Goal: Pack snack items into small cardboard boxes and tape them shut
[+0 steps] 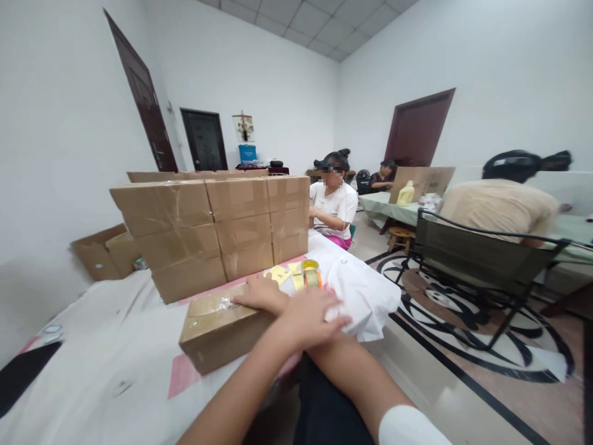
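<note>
My forearms cross in front of me. My right hand (262, 293) lies flat on a closed, taped cardboard box (222, 337), palm down near its right end. Over my right forearm rests my left hand (312, 315), fingers spread and holding nothing. Just beyond the hands are a yellow tape roll (310, 265) and an orange-edged tape roll (313, 279). Yellow-and-white paper pieces (280, 274) lie beside the rolls. Part of the box's right end is hidden behind my arms.
Stacked taped cartons (241, 228) stand along the table behind the box. An open carton (104, 253) sits at the far left. Across the table sits a person in white (336, 204); another sits in a chair (482, 253) at right. White cloth (361, 287) hangs over the table edge.
</note>
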The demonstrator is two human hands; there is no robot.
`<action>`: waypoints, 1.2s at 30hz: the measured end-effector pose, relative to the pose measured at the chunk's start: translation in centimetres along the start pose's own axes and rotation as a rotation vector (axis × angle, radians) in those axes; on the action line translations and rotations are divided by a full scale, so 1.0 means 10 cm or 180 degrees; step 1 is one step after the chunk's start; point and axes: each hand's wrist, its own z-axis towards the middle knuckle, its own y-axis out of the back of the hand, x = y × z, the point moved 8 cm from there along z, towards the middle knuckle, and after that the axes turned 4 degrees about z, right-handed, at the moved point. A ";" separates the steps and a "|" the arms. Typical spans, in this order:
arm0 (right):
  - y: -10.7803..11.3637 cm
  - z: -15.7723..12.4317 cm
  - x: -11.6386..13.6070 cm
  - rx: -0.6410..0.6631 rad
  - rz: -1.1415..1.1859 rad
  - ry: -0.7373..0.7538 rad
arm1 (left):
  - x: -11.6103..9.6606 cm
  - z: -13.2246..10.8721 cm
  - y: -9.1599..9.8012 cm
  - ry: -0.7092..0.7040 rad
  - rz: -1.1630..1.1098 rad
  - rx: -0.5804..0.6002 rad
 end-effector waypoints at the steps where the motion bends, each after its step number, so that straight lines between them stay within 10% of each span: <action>1: -0.04 -0.03 -0.01 0.0222 -0.0138 -0.0059 | -0.17 0.08 -0.22 -0.0115 0.0019 0.0489; 5: -0.07 -0.09 -0.02 0.0471 -0.0437 -0.0163 | -0.36 0.00 -0.55 -0.0424 0.0055 0.0598; 11: -0.04 -0.13 0.12 0.0626 -0.0307 0.0775 | -0.21 -0.58 -0.21 -0.1151 0.0510 -0.0678; 19: 0.11 -0.44 -0.24 0.1766 0.0048 0.1090 | 0.51 -1.43 -0.59 -0.0826 0.0891 -0.1322; 23: 0.33 -0.53 -0.22 0.1088 0.0359 0.1599 | 0.57 -1.46 -0.86 -0.0920 0.0729 -0.1047; 27: 1.01 -0.54 -0.51 -0.0069 0.0995 0.1369 | 0.47 -1.32 -1.02 -0.0970 0.0438 -0.0704; 32: 2.25 -0.93 -1.43 -0.2347 0.1052 0.0782 | 0.57 -1.23 -1.22 -0.0502 -0.0004 -0.0245; 36: 2.62 -1.15 -2.36 -0.3093 0.0308 -0.0061 | 0.68 -1.19 -1.31 -0.0170 -0.0223 -0.0019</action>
